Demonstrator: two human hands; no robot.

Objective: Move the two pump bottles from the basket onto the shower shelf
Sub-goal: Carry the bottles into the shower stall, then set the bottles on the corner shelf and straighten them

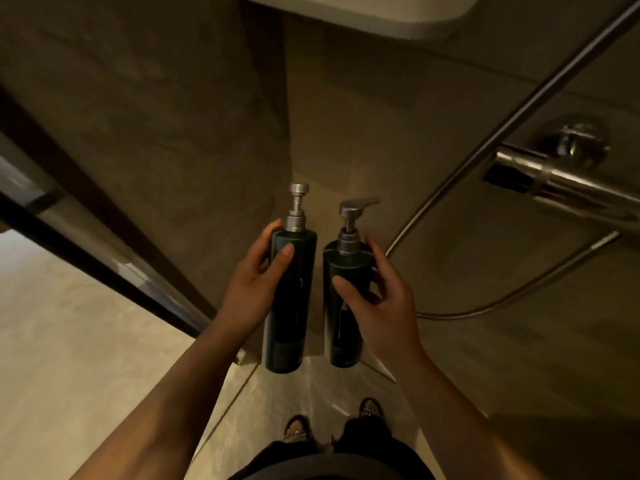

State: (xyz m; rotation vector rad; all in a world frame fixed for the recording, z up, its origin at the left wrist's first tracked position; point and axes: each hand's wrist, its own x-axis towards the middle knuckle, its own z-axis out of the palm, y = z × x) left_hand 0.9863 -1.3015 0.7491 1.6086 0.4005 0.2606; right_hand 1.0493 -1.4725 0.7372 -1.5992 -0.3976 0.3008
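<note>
Above the pale floor (86, 341), in the corner of the shower, two dark green pump bottles are held upright side by side, near each other but apart. The taller bottle (289, 299) is gripped around its upper body by the left hand (256, 282), thumb across the front; the shorter bottle (344, 303) is clasped at mid-body by the right hand (377, 299). Neither bottle is supported from below, and each is held by one hand only, so a slip is judged possible if the smooth sides are wet. The basket is not seen. A pale ledge (363, 19) at twelve o'clock may be the shower shelf, though this cannot be confirmed. Should the bottles be raised toward it, the pump heads could be knocked against its underside, or the shorter bottle could be caught on the hose (460, 164) and the chrome mixer (561, 181) at two o'clock. A darker label patch is made out low on each bottle, but no brand or writing can be read.
</note>
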